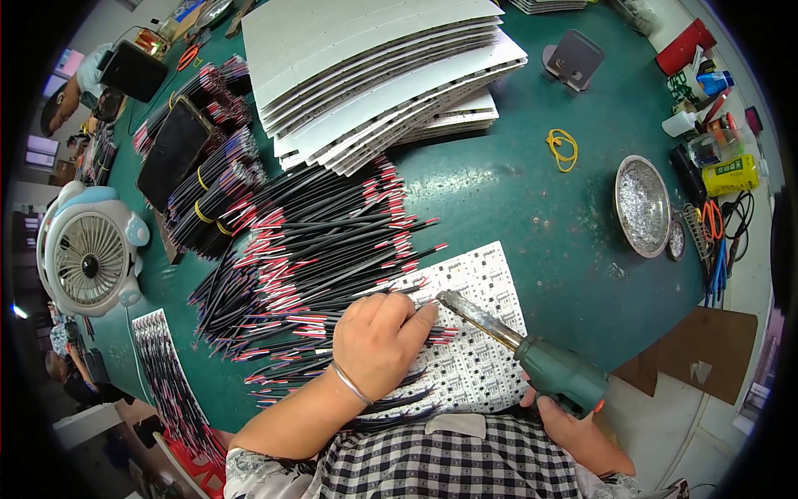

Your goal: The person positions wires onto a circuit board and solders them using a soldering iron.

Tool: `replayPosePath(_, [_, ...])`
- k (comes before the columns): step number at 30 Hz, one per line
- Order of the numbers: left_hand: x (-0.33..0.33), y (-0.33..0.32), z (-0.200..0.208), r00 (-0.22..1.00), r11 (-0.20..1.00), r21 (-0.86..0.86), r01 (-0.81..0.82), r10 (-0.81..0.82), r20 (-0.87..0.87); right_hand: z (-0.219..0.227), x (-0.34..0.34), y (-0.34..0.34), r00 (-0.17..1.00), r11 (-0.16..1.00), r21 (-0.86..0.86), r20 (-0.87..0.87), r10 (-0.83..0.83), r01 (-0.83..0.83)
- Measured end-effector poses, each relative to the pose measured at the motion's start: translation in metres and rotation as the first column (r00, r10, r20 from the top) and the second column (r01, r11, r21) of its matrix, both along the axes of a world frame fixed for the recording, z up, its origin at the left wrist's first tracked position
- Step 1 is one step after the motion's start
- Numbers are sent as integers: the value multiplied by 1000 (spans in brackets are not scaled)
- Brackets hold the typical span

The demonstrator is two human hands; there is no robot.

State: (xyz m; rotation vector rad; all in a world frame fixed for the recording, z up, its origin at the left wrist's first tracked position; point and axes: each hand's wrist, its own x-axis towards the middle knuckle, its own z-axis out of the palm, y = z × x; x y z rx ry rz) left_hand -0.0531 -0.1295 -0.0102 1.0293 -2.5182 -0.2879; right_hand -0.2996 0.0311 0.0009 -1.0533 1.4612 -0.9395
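My left hand [374,345], a bracelet at its wrist, is closed in a pinch over a white circuit board panel [486,366]. Short black cables [332,258] with red and white ends lie around it; one seems to run into the pinch, though my fingers mostly cover it. In my right hand [569,426] is a green-handled soldering iron [559,372], gripped by the handle. Its tip points left and sits just above the panel, close to my left fingertips. Several cables lie across the panel's left part.
A tall stack of white panels [374,58] stands at the back. Bundled cables and a phone [176,154] lie left, near a fan [90,249]. To the right are a metal bowl [642,208] of silvery material, a yellow band [562,150] and a grey stand [573,60].
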Motion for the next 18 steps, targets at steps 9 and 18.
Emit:
replayPosePath(9, [0, -1, 1, 1000, 1000, 4, 2, -2, -9, -2, -3, 1, 990, 994, -59, -111, 81, -88])
replayPosePath(18, [0, -1, 0, 1000, 1000, 1, -5, 5, -11, 10, 4, -4, 990, 993, -3, 83, -114, 115])
